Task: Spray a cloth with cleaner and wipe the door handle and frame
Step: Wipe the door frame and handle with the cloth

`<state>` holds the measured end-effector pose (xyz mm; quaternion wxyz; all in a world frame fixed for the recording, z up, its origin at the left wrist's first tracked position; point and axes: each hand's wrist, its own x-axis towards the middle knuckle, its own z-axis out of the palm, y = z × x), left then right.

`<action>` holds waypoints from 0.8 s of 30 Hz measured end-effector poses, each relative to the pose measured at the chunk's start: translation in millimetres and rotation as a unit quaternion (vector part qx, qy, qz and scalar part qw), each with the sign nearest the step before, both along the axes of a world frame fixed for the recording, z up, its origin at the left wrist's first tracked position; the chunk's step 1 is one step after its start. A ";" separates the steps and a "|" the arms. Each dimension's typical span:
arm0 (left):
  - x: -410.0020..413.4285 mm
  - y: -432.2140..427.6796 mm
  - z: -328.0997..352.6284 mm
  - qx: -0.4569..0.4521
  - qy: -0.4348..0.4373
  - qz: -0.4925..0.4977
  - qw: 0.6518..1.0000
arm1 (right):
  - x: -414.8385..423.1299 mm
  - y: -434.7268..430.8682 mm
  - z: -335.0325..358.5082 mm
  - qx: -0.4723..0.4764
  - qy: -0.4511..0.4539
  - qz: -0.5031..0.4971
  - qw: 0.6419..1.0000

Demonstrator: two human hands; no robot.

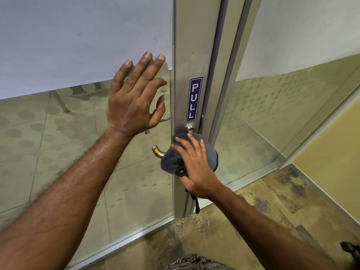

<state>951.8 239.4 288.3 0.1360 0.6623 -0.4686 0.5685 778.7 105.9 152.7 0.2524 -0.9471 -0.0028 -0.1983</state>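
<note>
My right hand (194, 164) presses a dark grey cloth (211, 152) over the metal door handle (158, 151), whose curved end sticks out to the left of the cloth. The handle sits on the silver aluminium door frame (192, 45), just below a lock cylinder (190, 127) and a blue PULL sign (194, 99). My left hand (136, 96) lies flat with fingers spread against the glass door pane (78, 152), left of the frame. No spray bottle is in view.
White paper (78, 36) covers the upper glass. A second glass panel (272, 114) stands to the right of the frame. The mottled brown floor (253, 211) runs below. A dark object (350, 248) shows at the lower right edge.
</note>
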 end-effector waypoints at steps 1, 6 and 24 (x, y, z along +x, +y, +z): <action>0.4 0.1 -0.2 0.001 0.001 -0.003 1.000 | -3.5 -1.8 -3.5 -0.022 0.002 0.014 1.000; 0.1 0.7 -1.2 0.000 -0.004 -0.003 1.000 | -13.6 -22.0 -17.3 0.044 -0.010 0.039 0.998; 0.3 0.0 0.4 0.003 -0.015 0.002 1.000 | 15.9 46.0 -14.0 0.052 -0.086 -0.126 0.987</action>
